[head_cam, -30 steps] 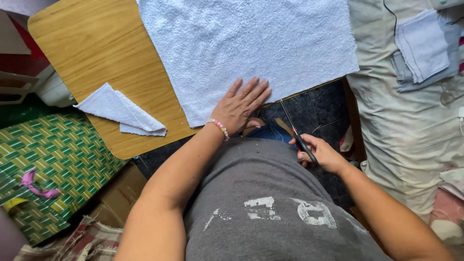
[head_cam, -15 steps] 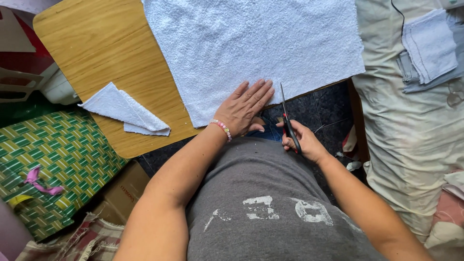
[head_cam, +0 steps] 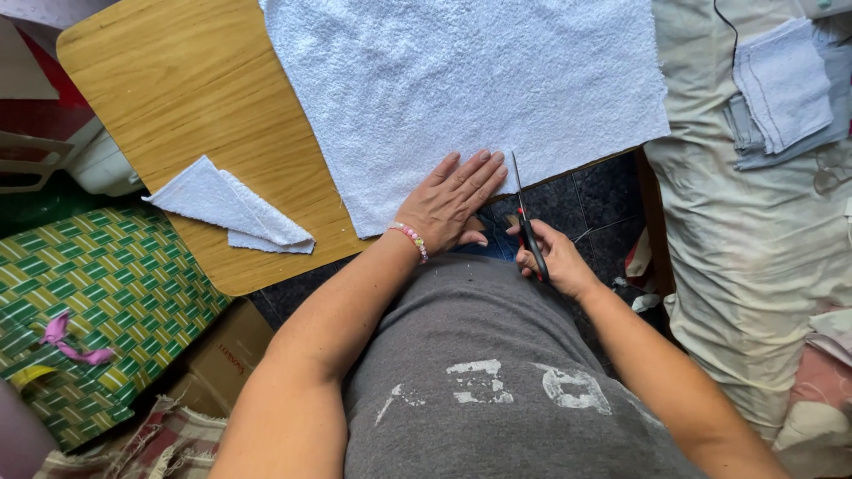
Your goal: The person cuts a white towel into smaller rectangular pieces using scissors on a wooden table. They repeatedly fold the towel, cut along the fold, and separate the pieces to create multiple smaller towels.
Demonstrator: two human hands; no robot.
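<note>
Folded white cloth (head_cam: 232, 208) lying at left on the wooden surface (head_cam: 195, 106). Left hand (head_cam: 451, 199) pressed flat, fingers spread, on the near edge of the white towel (head_cam: 461, 89). Just right, right hand (head_cam: 548, 257) pinching red-handled scissors (head_cam: 524, 217), blades at the towel's edge.

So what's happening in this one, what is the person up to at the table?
A person is working on a large white towel cloth spread over a wooden table. The left hand lies flat on the cloth's near edge, holding it down. The right hand holds scissors with the blades at that edge, right beside the left fingertips. A smaller folded white piece lies on the table to the left.
</note>
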